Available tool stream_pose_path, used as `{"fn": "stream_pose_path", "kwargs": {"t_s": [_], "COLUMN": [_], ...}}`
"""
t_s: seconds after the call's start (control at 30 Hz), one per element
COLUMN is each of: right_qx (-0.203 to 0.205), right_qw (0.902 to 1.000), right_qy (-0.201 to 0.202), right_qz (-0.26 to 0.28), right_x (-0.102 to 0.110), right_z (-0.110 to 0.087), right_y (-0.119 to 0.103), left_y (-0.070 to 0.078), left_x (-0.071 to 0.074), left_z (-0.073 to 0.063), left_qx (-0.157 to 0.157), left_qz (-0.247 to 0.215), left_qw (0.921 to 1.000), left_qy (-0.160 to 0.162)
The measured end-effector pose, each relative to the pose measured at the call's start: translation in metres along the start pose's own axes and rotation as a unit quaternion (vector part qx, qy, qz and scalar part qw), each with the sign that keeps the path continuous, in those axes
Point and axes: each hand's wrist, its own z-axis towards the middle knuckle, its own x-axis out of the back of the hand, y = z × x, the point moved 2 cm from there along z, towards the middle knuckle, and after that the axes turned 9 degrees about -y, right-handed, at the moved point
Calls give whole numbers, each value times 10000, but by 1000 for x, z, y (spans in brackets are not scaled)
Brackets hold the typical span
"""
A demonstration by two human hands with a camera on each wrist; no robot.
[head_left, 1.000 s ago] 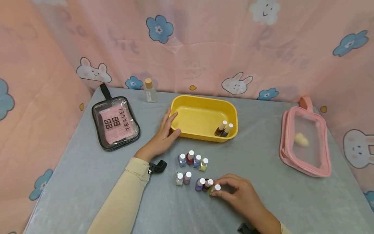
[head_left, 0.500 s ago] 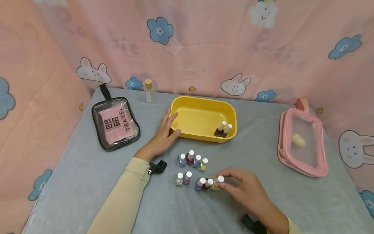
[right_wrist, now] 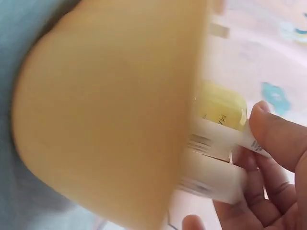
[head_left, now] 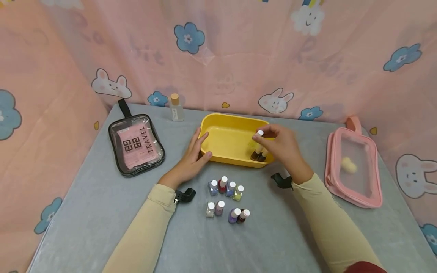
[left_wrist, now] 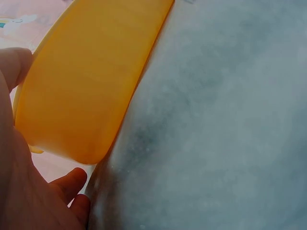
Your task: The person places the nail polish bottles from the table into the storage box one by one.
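Note:
My right hand (head_left: pixel 285 146) pinches a yellow nail polish bottle (right_wrist: pixel 223 103) by its white cap, over the right end of a yellow plastic basin (head_left: pixel 223 140). Just below it, two dark nail polish bottles (head_left: pixel 255 154) stand inside the basin near its front right corner. My left hand (head_left: pixel 186 167) rests against the basin's left end, thumb at the front rim and fingers spread along the side. In the left wrist view, the thumb touches the basin's wall (left_wrist: pixel 86 81). Several more white-capped nail polish bottles (head_left: pixel 223 185) stand in small groups on the table in front of the basin.
A clear black-edged travel pouch (head_left: pixel 137 146) lies at the left. Behind it, a glass bottle with a wooden cap (head_left: pixel 176 112) stands near the back edge. A pink clear-fronted bag (head_left: pixel 355 167) lies at the right. A pink printed curtain (head_left: pixel 225 57) hangs behind the grey-covered table.
My right hand has lifted the yellow nail polish bottle from the front group and carried it up and away to above the basin. My left hand has stayed at the basin.

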Motion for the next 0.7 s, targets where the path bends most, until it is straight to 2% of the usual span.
{"fn": "stream_pose_path", "kwargs": {"t_s": [0.2, 0.4, 0.7], "right_qx": [-325, -577, -656], "right_qw": [9971, 9863, 9852], "right_qy": [-549, -1117, -1122], "right_qz": [-407, -1064, -1117], "right_x": [-14, -22, -27], "right_z": [12, 14, 14], "right_y": [10, 11, 16], "left_y": [0, 0, -2], "left_x": [0, 1, 0], "left_z": [-1, -1, -1], "left_qx": [65, 154, 108], "left_qz": [-8, -23, 12], "left_qw": [10000, 9999, 9999], "left_qy": [-25, -42, -41]}}
